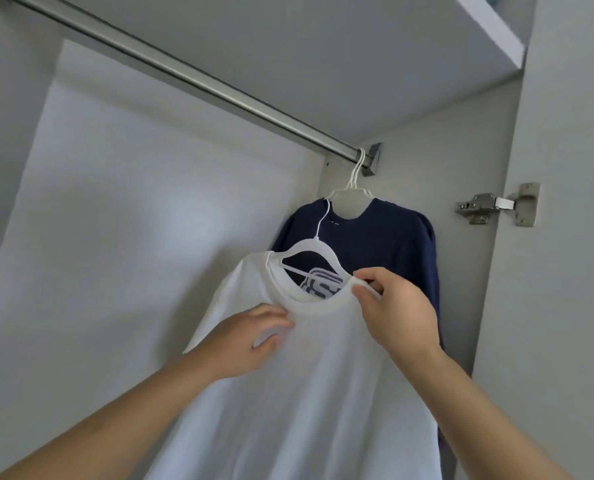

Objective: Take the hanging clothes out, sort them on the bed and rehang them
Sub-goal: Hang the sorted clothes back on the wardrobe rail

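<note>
- Inside an open wardrobe, seen from below the rail, a person's two bare forearms reach up toward a white T-shirt [288, 393] on a white hanger [309, 251].
- Right hand [395, 313]: thumb and forefinger pinch the right arm of the white hanger where it meets the shirt's collar; the other fingers curl loosely behind.
- Left hand [250, 341]: fingers and thumb close lightly on the white fabric just below the left side of the collar, gathering a small fold.
- White T-shirt: it hangs in front of the person, its body falling down out of view between the two arms. The hanger's hook rises toward the rail, but I cannot tell whether it sits on it.
- Behind it, a navy shirt [375, 244] with a pale printed design hangs on another white hanger [352, 194], hooked at the far right end of the rail, close to the side wall.
- Metal rail [171, 69]: it runs diagonally from upper left to a bracket [375, 159] at the right.
- Wardrobe: pale grey back panel [132, 220] and side walls, a shelf edge [489, 26] above at upper right, and a metal door hinge [496, 206] on the right panel.
</note>
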